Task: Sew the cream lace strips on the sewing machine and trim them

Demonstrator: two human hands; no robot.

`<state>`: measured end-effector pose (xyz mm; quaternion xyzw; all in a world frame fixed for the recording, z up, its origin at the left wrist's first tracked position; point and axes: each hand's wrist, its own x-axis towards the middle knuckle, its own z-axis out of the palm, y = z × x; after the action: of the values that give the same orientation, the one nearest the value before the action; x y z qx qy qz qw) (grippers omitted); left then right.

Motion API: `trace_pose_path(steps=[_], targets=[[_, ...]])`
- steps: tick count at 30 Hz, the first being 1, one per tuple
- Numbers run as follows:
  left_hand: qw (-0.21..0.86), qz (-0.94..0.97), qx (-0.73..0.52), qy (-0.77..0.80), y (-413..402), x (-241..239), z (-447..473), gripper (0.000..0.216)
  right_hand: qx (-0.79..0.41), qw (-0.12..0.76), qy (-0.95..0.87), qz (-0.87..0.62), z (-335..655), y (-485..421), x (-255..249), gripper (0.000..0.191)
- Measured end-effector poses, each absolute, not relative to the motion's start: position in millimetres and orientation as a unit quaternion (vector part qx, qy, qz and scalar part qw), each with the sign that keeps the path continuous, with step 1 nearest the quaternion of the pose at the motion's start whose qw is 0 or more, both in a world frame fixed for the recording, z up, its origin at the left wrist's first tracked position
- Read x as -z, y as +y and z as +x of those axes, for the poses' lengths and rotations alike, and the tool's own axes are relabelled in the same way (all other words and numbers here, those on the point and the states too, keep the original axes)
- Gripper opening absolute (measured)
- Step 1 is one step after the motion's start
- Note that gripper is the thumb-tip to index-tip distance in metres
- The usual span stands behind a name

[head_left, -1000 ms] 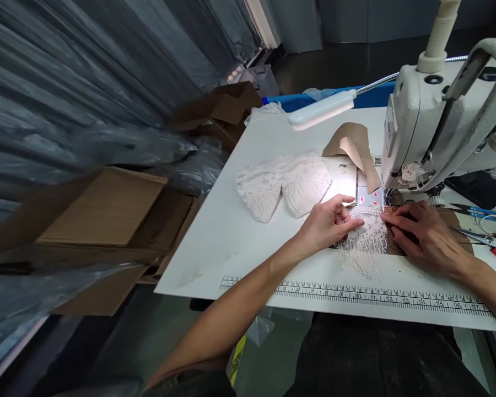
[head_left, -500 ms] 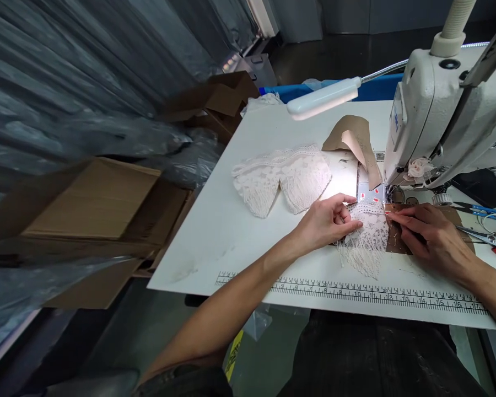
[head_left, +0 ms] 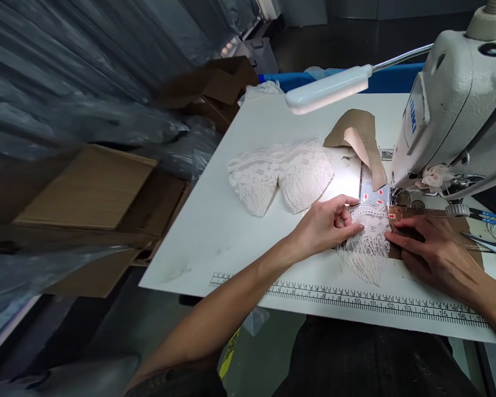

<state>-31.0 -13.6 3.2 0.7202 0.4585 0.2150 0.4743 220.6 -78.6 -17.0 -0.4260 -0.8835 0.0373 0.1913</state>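
A small piece of white fringed lace (head_left: 371,234) lies just in front of the needle area of a white sewing machine (head_left: 442,105). My left hand (head_left: 324,226) pinches the lace's left edge between thumb and fingers. Flat beside its right edge rests my right hand (head_left: 442,253), fingers stretched out, one fingertip touching the lace. Beneath that hand is a brown sheet (head_left: 397,251), partly hidden. Red arrow marks show on the plate by the needle. Farther left on the table, a larger white lace piece (head_left: 279,171) with two points lies spread out.
Brown and pink paper pieces (head_left: 357,135) lie behind the needle area. A lamp (head_left: 328,91) hangs above the table. Scissors (head_left: 490,242) lie at the right. A printed ruler (head_left: 347,296) runs along the front edge. Cardboard boxes (head_left: 86,187) stand left of the table.
The right index fingertip has come down from near the needle to the lace's lower right edge. My left hand keeps its pinch. The view has shifted slightly, with the machine appearing larger.
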Motion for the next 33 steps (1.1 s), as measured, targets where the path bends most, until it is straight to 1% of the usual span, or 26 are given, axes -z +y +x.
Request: trace_pose_path(steps=[5, 10, 13, 17, 19, 23, 27, 33], targets=[[0.473, 0.723, -0.212, 0.457, -13.2, -1.8, -32.2, 0.042, -0.041, 0.199, -0.883, -0.423, 221.6, -78.8, 15.9, 0.031], [0.477, 0.720, -0.208, 0.459, -13.5, -3.0, -31.8, 0.042, -0.071, 0.258, -0.849, -0.456, 223.3, -78.6, 16.0, 0.035], [0.485, 0.712, -0.207, 0.464, -13.9, -4.4, -31.1, 0.044, -0.064, 0.237, -0.861, -0.445, 221.7, -79.7, 15.2, 0.036], [0.487, 0.706, -0.207, 0.471, -14.2, -6.0, -29.9, 0.042, -0.016, 0.199, -0.883, -0.425, 218.5, -80.4, 14.7, 0.034], [0.486, 0.704, -0.205, 0.476, -14.2, -6.5, -29.3, 0.041, -0.007, 0.199, -0.885, -0.422, 218.4, -79.6, 15.7, 0.034], [0.489, 0.701, -0.203, 0.477, -14.1, -7.2, -29.0, 0.045, -0.011, 0.207, -0.886, -0.415, 220.1, -77.8, 19.0, 0.033], [0.480, 0.707, -0.200, 0.480, -14.9, -8.6, -29.1, 0.041, -0.017, 0.209, -0.882, -0.423, 220.8, -78.4, 21.4, 0.032], [0.463, 0.706, -0.210, 0.493, -15.5, -7.5, -28.5, 0.043, -0.033, 0.215, -0.875, -0.432, 220.5, -79.8, 22.3, 0.033]])
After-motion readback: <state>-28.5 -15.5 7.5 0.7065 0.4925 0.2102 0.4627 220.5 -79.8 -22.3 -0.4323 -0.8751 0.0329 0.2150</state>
